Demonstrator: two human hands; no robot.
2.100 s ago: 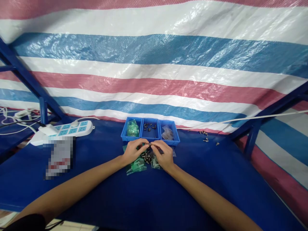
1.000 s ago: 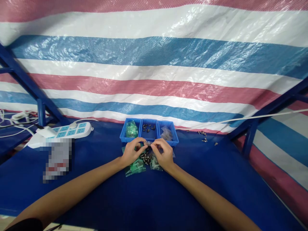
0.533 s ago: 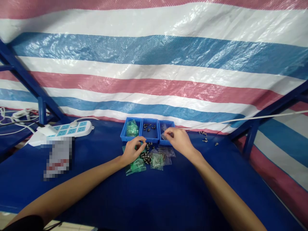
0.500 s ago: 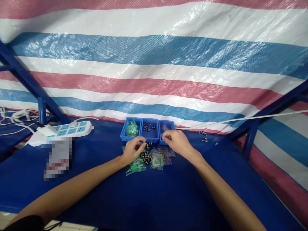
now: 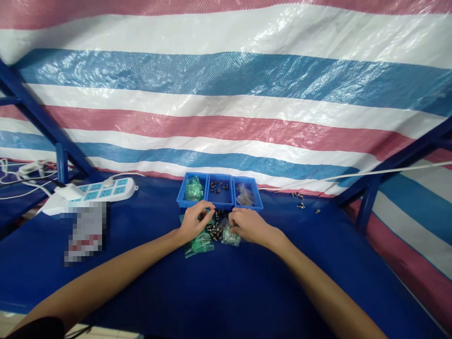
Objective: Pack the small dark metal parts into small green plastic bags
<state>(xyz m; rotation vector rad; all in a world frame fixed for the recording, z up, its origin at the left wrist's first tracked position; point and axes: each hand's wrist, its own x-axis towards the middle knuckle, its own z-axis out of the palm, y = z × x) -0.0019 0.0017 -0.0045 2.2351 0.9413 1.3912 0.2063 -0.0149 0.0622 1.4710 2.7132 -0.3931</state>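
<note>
Your small clear plastic bags of pale, slim pieces [image 5: 231,239] lie on the dark-blue table [image 5: 226,292], partly under your right hand [image 5: 247,223]. Its fingers curl down over them; whether they grip anything cannot be told. A pinch made this blind could catch two bags, as thin film tends to cling.

Your left hand [image 5: 193,221] is half curled, a narrow gap between thumb and forefinger, nothing visible there. It overhangs the translucent green plastic bags [image 5: 202,245] and could drag one aside if lowered.

Between your hands lies a loose heap of small dark-and-silver metal fittings [image 5: 213,230]; a knuckle could scatter it. Beyond stand three open blue plastic bins [image 5: 219,198]; a careless drop could mix their contents. Farther right, stray brassy metal fittings [image 5: 300,205] sit uncontained and could be mislaid.
</note>
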